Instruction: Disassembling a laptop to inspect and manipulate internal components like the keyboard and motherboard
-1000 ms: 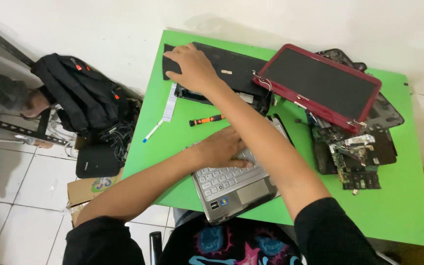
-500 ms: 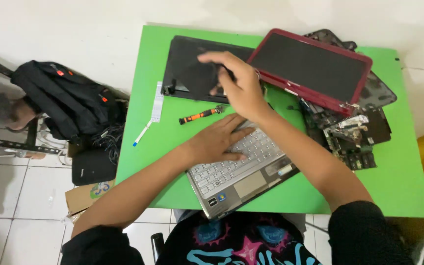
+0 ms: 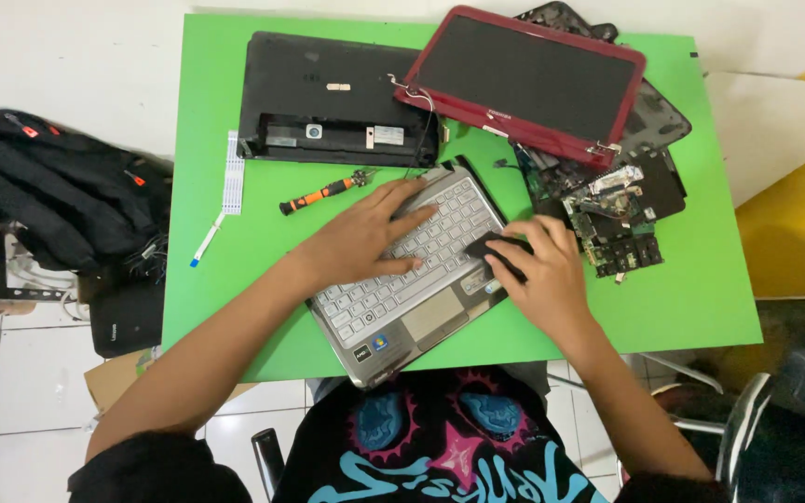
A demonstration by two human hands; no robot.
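You are looking down on a bright green bench that stands on a white tiled floor, with a black backpack on the floor to its left and a yellow surface at the right edge of view. At the far side of the bench lie a black laptop base, turned underside up, and a red-framed laptop screen resting over a heap of dark parts and a circuit board. An orange-handled screwdriver lies just in front of the black base, and a white ribbon cable lies near the left edge.

The silver laptop keyboard deck sits at the near middle of the bench, in front of your body. Its long axis runs diagonally, from near left to far right, with the touchpad on the side nearest you and the keys facing up.

Your left hand lies open and flat on the keys, fingers spread toward the far right corner. Your right hand is curled at the deck's right edge, its fingers closed on a small black part there.
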